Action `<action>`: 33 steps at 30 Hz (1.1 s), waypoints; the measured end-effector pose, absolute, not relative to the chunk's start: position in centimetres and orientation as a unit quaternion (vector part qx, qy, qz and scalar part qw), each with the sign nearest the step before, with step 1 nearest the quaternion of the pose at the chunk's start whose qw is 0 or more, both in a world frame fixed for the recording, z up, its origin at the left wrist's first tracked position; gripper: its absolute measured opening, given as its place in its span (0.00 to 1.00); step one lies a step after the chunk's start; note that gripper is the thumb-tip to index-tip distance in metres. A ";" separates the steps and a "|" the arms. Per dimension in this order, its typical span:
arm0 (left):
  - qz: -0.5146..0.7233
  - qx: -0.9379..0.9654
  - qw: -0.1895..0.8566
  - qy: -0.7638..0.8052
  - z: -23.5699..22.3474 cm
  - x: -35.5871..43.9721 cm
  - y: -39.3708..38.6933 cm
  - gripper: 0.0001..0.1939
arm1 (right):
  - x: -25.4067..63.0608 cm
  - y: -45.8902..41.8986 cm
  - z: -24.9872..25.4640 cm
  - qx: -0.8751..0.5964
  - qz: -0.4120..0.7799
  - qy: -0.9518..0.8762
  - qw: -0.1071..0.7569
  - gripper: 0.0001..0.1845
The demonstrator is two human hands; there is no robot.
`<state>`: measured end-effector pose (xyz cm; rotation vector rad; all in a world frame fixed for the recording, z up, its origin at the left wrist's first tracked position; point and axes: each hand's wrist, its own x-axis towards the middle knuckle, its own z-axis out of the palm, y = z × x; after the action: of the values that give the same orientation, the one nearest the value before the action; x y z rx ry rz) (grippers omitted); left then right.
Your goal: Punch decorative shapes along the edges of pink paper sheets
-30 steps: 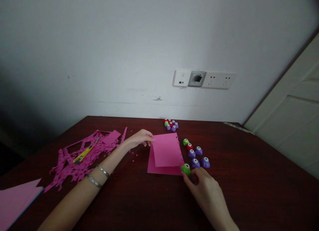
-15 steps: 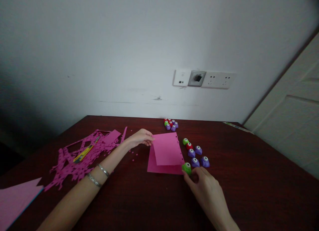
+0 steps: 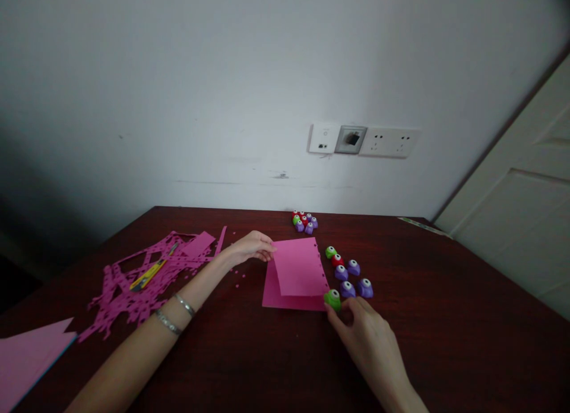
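My left hand (image 3: 253, 246) pinches the upper left corner of a folded pink paper card (image 3: 299, 267), lifting its top flap off the lower sheet. A row of small punched holes runs down the card's right edge. At the lower right corner of the card, my right hand (image 3: 367, 336) has its thumb and fingers closed on a green craft punch (image 3: 332, 299) with a white button. Just right of the card stand several more small punches, among them a red punch (image 3: 337, 261) and a purple punch (image 3: 365, 287).
Pink paper scraps (image 3: 129, 294) full of holes lie at the left, with a yellow utility knife (image 3: 151, 275) on top. Pink sheets (image 3: 33, 359) are at the near left. More punches (image 3: 304, 221) sit by the wall, below the sockets (image 3: 389, 142).
Almost nothing differs. Both hands keep their hold on the card and the green punch, and the whole view has shifted very slightly.
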<state>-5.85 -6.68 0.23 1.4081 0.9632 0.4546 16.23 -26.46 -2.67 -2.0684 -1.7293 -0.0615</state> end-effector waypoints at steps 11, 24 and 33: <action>0.199 0.618 0.637 0.417 0.0 -6.1 -6.4 0.08 | 16.3 -26.5 -2.6 -0.755 -0.020 -0.619 0.214 0.16; 0.201 0.616 0.635 0.420 0.2 -6.1 -6.7 0.06 | 16.3 -26.5 -2.3 -0.767 -0.015 -0.606 0.208 0.16; 0.197 0.619 0.640 0.411 0.4 -6.1 -6.8 0.06 | 16.5 -26.6 -2.3 -0.770 -0.036 -0.606 0.198 0.16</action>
<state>-6.13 -6.82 0.44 1.4110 0.9368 0.4487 16.54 -26.58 -2.27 -2.1537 -1.6952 -0.1005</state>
